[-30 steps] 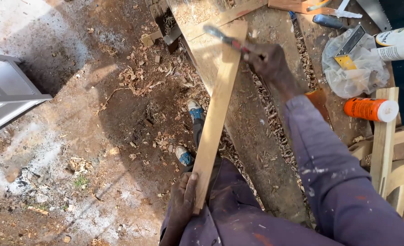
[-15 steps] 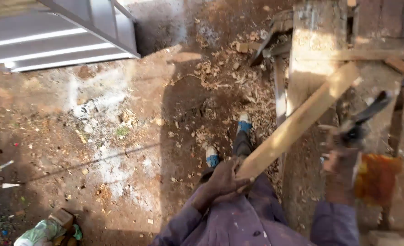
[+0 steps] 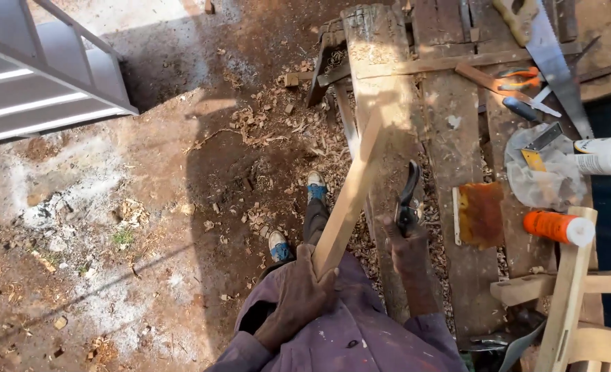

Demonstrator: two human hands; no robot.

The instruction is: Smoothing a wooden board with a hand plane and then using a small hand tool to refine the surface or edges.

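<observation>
The right hand (image 3: 410,238) has swung its dark pincers (image 3: 408,196) upright beside the wooden batten (image 3: 352,193), whose lower end stays wrapped in the left hand (image 3: 298,300)'s closed grip, above the plank tabletop (image 3: 450,103).

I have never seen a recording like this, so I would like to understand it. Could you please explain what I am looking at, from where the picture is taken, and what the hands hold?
The camera sits on a person's head and looks down, so you see their own arms, purple work clothes and shoes. The left hand grips the lower end of a long wooden strip that leans on a rough wooden workbench. The right hand holds a dark metal tool; its exact kind is hard to tell. On the bench lie a handsaw, a white bottle and an orange tube. Wood shavings cover the dirt ground.
</observation>
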